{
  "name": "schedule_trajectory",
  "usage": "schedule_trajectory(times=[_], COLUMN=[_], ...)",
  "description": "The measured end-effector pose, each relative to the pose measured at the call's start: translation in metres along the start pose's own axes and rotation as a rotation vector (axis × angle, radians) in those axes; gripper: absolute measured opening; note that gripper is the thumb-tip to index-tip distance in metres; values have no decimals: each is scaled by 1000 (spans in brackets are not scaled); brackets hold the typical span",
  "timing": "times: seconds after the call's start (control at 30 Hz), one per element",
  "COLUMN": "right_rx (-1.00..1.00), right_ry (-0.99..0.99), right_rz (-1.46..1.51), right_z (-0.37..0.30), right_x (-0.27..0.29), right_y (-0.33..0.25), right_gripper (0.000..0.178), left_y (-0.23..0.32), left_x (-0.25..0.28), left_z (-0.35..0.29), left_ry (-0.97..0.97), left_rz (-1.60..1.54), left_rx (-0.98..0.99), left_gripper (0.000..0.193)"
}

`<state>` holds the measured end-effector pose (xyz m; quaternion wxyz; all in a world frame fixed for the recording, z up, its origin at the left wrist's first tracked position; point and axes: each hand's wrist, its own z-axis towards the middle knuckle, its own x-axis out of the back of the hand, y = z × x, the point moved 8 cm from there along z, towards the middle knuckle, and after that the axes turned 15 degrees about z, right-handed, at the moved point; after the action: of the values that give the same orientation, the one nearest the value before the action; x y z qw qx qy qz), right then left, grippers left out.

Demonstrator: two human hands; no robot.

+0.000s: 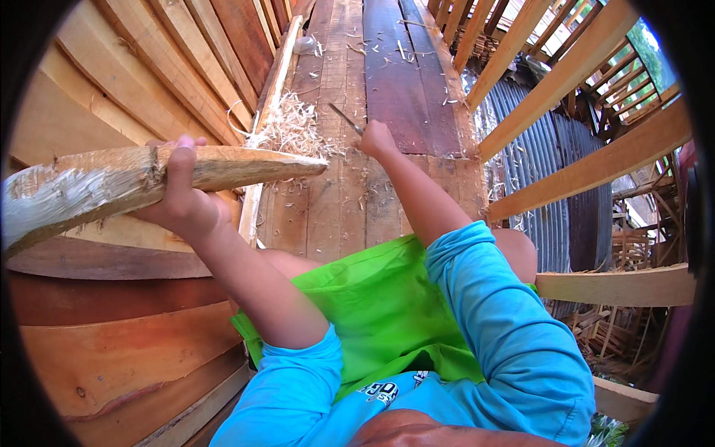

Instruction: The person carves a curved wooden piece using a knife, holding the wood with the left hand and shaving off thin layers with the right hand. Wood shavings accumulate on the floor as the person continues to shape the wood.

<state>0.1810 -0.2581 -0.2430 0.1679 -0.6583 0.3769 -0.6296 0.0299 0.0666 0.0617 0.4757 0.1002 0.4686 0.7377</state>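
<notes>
My left hand (182, 190) grips a long, thick piece of wood (97, 182) from below, its fingers wrapped round it. The wood is pale and roughly carved, and it tapers to a blunt tip on the right. Farther ahead, my right hand (378, 140) is closed round the handle of a knife (345, 117). The narrow dark blade points forward and to the left, apart from the wood. A heap of curled wood shavings (294, 127) lies on the planks just beyond the carved tip.
I sit on a plank floor (357, 201) strewn with loose shavings. A wall of upright boards (141, 67) rises close on the left. Wooden slats (555, 82) with gaps line the right side, and corrugated metal sheets (532, 194) show beyond them.
</notes>
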Motion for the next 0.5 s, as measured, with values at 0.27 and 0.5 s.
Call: schedule_trajectory(times=[0.27, 0.5], right_rx=[-44, -143], right_ry=[81, 151], right_rz=[55, 511], right_z=[-14, 23], right_x=[-20, -16], right_y=[24, 51], right_gripper=[26, 13], left_y=[-7, -12], left_x=[0, 0], left_z=[4, 5], left_ry=[-65, -48], left_rz=[-29, -48], left_rx=[-6, 28], left_gripper=[44, 41])
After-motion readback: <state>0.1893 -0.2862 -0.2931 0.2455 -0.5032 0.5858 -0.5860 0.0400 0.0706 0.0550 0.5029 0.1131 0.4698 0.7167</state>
